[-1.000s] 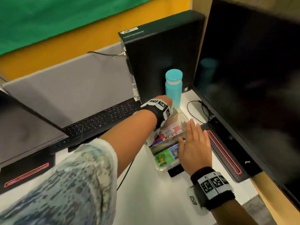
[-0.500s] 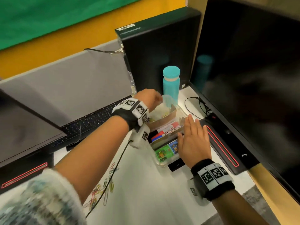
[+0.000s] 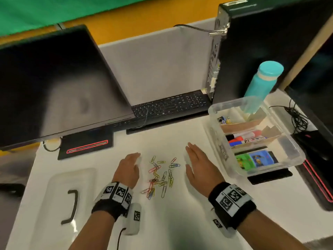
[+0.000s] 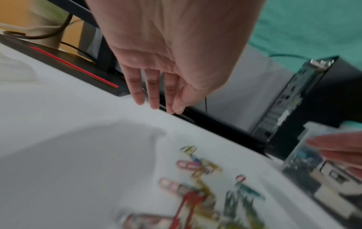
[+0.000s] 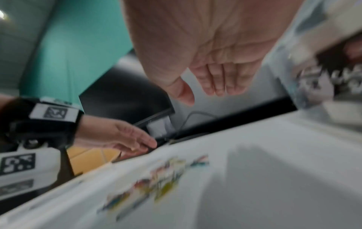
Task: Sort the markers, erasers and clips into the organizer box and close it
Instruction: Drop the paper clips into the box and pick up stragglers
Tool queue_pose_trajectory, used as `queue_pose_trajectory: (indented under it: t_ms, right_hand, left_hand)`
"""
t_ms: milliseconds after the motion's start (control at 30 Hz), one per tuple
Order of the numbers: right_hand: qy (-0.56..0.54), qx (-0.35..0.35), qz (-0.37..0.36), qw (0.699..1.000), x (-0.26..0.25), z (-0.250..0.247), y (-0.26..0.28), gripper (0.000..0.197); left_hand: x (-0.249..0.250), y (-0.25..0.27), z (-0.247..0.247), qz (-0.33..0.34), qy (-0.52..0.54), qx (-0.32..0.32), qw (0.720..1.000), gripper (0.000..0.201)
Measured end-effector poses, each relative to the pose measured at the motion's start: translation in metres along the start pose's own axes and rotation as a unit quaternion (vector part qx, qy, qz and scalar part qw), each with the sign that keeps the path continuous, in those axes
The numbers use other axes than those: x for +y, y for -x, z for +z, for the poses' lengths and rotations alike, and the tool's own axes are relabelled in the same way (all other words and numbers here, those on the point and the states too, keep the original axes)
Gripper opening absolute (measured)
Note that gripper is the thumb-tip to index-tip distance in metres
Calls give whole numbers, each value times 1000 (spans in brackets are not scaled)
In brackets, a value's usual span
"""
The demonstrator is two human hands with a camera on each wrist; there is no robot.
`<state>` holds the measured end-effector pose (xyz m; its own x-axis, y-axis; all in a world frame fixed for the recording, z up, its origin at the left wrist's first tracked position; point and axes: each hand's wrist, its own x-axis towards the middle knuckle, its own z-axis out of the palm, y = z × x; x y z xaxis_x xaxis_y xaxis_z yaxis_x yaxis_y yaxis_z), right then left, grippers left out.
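Several coloured paper clips (image 3: 160, 175) lie scattered on the white desk between my two hands, blurred in the left wrist view (image 4: 205, 186) and the right wrist view (image 5: 160, 179). My left hand (image 3: 128, 168) hovers just left of the clips with straight fingers (image 4: 152, 91), holding nothing. To the right of the pile, my right hand (image 3: 197, 168) is flat and empty, fingers (image 5: 219, 80) straight. The clear organizer box (image 3: 216, 139) stands open at the right. Its far compartment holds clips (image 3: 223, 120), the middle one markers (image 3: 243, 137), the near one erasers (image 3: 254, 159).
The clear lid (image 3: 70, 201) with a dark handle lies at the front left. A keyboard (image 3: 169, 106) and a monitor (image 3: 54, 83) stand behind the clips. A teal bottle (image 3: 261, 82), a computer tower (image 3: 252, 42) and a tangle of cable (image 3: 297, 120) crowd the box.
My left hand came back from the box's far compartment to the left of the clip pile. My right hand left the box's side and now hovers right of the clips. The head view swung left.
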<state>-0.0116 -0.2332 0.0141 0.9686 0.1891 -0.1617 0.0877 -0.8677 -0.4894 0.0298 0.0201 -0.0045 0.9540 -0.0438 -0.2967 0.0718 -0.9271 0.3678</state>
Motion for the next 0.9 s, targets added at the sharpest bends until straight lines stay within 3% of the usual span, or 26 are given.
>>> queue_pose_trajectory:
  t_ms: [100, 200, 300, 400, 467, 533, 633, 700, 800, 900]
  right_hand:
    - [32, -80, 36, 996, -6, 35, -23, 62]
    - [29, -110, 67, 991, -17, 59, -37, 65]
    - [34, -122, 35, 991, -25, 77, -39, 68]
    - [36, -142, -22, 989, -25, 83, -28, 69]
    - [6, -160, -41, 986, -22, 80, -17, 80]
    - [-29, -152, -35, 987, -19, 75, -5, 103]
    - [39, -101, 4, 994, -20, 74, 2, 132]
    - [63, -107, 30, 992, -24, 79, -2, 140]
    - [15, -107, 30, 994, -32, 91, -16, 128]
    - [-55, -67, 16, 996, -31, 95, -24, 96]
  left_hand:
    - [2, -3, 12, 47, -16, -41, 998, 59]
    - [11, -14, 24, 95, -18, -85, 992, 69]
    - [10, -19, 33, 119, -22, -122, 985, 72]
    - [-3, -11, 43, 169, -36, -106, 979, 59]
    - [-13, 2, 43, 192, -29, -100, 976, 63]
    - [-24, 16, 39, 194, -15, -113, 974, 77]
    - [-40, 33, 32, 165, -29, -115, 979, 117]
    - [-46, 35, 33, 146, -76, -115, 980, 133]
    - [-44, 22, 37, 137, -79, -106, 982, 126]
    - [-40, 7, 38, 158, 16, -96, 983, 97]
